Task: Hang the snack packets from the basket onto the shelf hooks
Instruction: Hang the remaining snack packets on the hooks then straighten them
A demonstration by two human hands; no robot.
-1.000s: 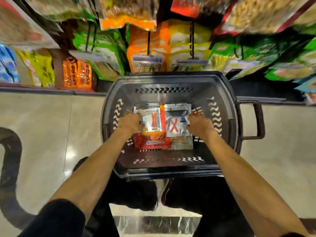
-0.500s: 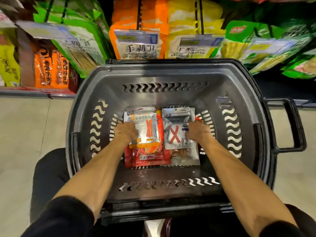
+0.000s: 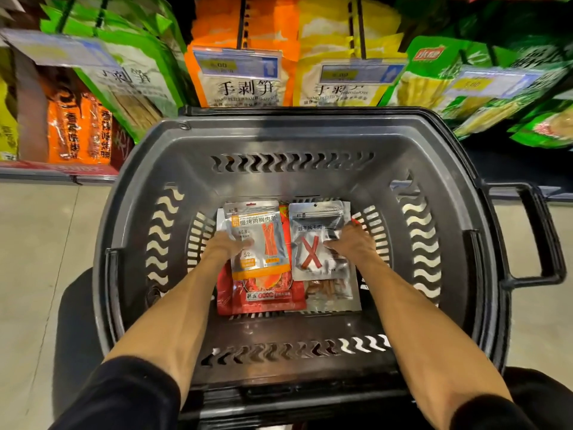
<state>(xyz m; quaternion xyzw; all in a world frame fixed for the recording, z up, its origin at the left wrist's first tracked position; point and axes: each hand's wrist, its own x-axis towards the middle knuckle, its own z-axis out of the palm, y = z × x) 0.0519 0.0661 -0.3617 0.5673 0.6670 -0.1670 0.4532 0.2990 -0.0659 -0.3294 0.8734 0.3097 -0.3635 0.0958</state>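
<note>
A dark grey shopping basket point(image 3: 145, 169) stands on the floor in front of me. Inside it, my left hand point(image 3: 224, 246) pinches the left edge of a silver-and-orange snack packet point(image 3: 263, 240). My right hand point(image 3: 353, 242) grips the right edge of a silver-grey packet with a red X point(image 3: 313, 243). Both packets lie over a red packet point(image 3: 263, 297) and a clear-fronted packet point(image 3: 328, 293) on the basket floor. Shelf hooks point(image 3: 243, 23) with hanging packets rise behind the basket.
Orange point(image 3: 245, 85), yellow point(image 3: 338, 88) and green point(image 3: 130, 76) snack packets with price tags hang on the hooks just beyond the basket's far rim. The basket's handle point(image 3: 539, 234) sticks out to the right. Tiled floor lies on both sides.
The view has dropped and closed in on the basket. Both hands have kept their hold on the two top packets, which sit slightly raised over the ones beneath.
</note>
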